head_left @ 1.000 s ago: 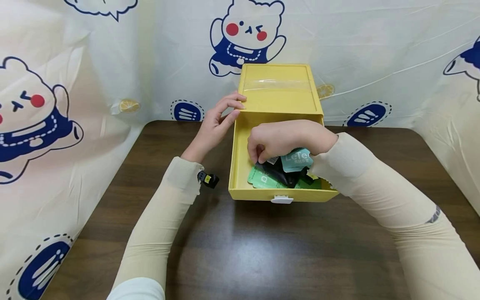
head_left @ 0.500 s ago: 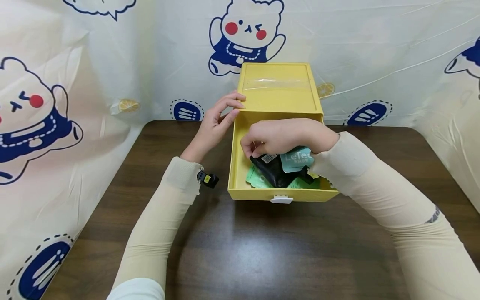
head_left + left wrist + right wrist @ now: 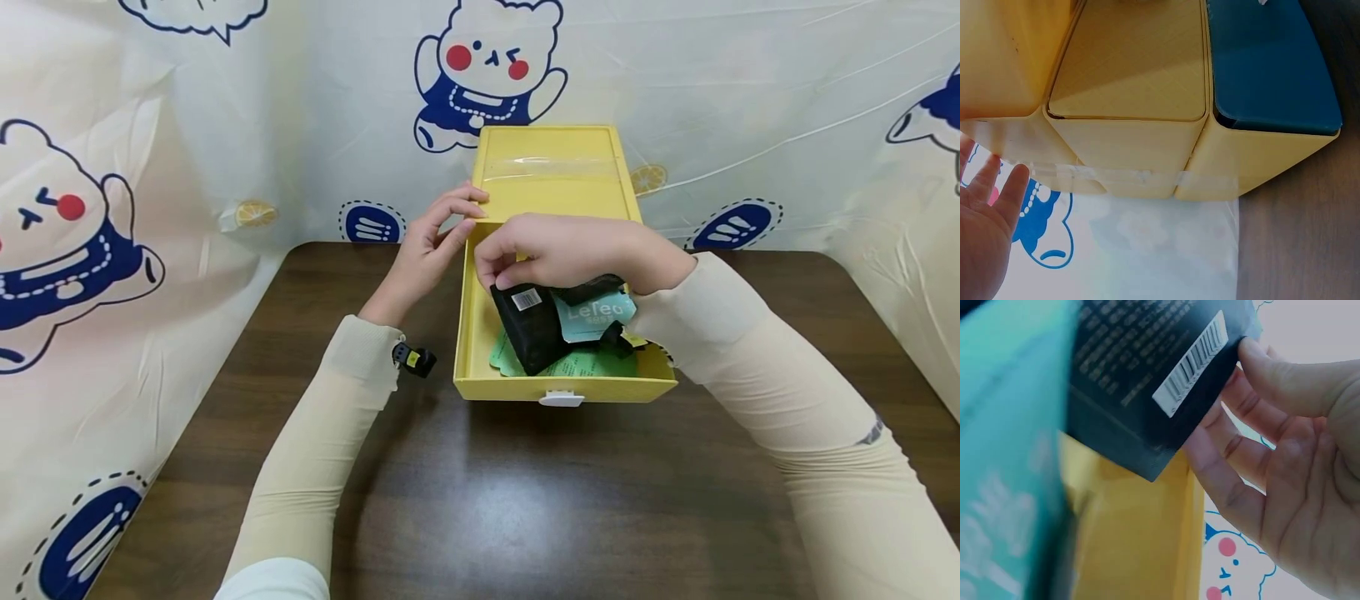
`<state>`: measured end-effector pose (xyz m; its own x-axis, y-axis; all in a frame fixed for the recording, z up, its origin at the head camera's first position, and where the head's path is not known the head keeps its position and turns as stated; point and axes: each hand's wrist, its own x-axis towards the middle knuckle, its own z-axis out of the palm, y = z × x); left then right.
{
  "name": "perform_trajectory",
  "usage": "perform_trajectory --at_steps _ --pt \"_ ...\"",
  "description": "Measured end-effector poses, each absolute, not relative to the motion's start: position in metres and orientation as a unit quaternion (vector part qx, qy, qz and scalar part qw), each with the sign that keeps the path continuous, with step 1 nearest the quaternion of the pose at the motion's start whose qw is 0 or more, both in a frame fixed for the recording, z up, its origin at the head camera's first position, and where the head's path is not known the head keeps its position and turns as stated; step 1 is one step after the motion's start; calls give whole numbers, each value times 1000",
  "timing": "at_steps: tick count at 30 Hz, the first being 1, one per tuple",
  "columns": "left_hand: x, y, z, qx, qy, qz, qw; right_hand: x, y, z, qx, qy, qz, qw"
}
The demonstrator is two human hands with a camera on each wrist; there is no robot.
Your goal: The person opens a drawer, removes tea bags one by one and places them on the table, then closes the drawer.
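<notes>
One black packet (image 3: 531, 333), pinched by the right hand (image 3: 566, 252), has risen over the open yellow drawer (image 3: 502, 389), its white barcode label (image 3: 1191, 365) showing. The left hand (image 3: 429, 250), fingers outstretched, touches the yellow box (image 3: 555, 190).

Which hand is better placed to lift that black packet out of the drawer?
Probably the right hand: it pinches the black packet by its edge, while the left hand is at the yellow unit, outside the drawer.

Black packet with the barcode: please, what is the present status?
Right hand pinching black packet. Left hand at yellow unit's edge. Teal packaging close beside packet.
</notes>
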<state>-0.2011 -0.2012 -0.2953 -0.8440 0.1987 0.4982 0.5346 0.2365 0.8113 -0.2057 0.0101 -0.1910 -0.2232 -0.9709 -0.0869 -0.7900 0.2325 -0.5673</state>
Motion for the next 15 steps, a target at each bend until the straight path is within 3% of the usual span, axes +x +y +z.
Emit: perform_trajectory --at_steps 15 --pt "-201 -200 -293 -217 -780 -571 135 -214 33 -167 -500 810 -274 138"
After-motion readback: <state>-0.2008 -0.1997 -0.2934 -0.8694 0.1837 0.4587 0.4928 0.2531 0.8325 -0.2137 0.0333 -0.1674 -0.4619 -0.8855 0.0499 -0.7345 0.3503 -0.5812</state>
